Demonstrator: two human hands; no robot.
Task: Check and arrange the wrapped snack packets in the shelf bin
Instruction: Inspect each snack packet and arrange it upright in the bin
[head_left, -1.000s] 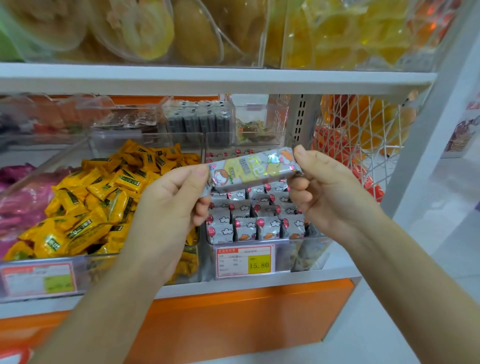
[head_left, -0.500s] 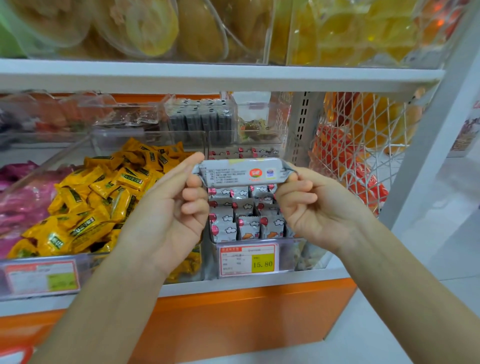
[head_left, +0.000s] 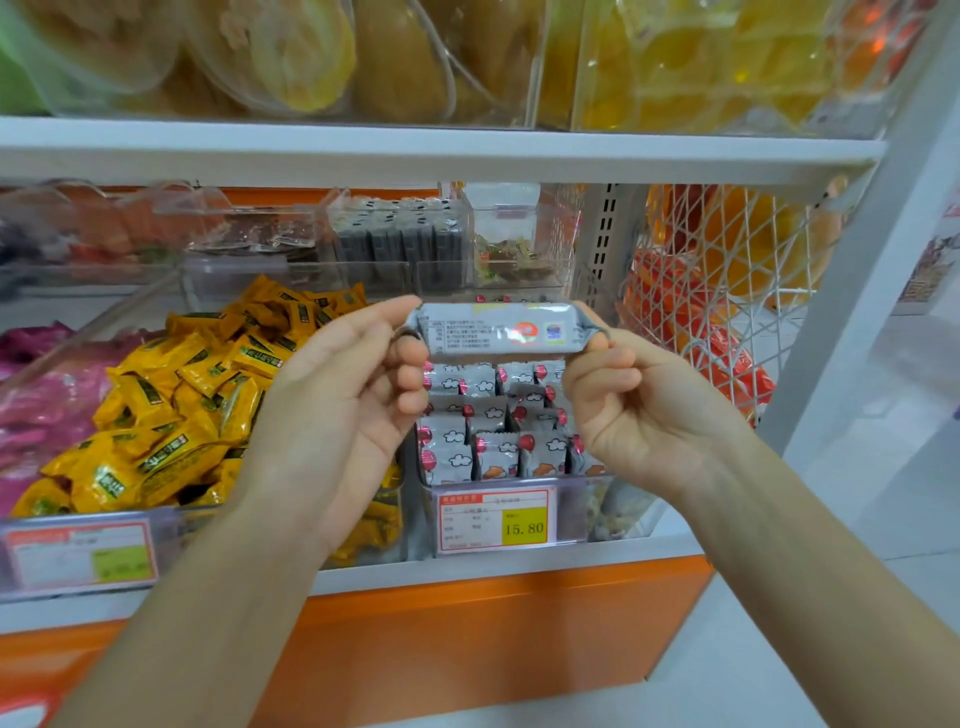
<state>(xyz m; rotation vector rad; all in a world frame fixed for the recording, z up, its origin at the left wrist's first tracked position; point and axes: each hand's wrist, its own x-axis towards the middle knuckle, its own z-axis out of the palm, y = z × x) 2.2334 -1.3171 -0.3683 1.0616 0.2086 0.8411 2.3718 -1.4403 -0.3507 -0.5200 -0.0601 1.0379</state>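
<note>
Silver foil is being pinched at both crimped ends of one snack packet (head_left: 498, 332), the left end by the left hand (head_left: 332, 405), the right by the right hand (head_left: 639, 410). It is being held, printed back showing, above the clear bin (head_left: 592, 512), where matching packets (head_left: 488, 441) are standing in rows; checking is judged under way, placing not yet done.

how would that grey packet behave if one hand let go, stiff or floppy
Probably fairly stiff: the grey packet spans straight between the left hand and right hand without sagging. Likely light, since pinches on its crimped ends carry it. Its glossy wrapper may slip from a one-end pinch.
</note>
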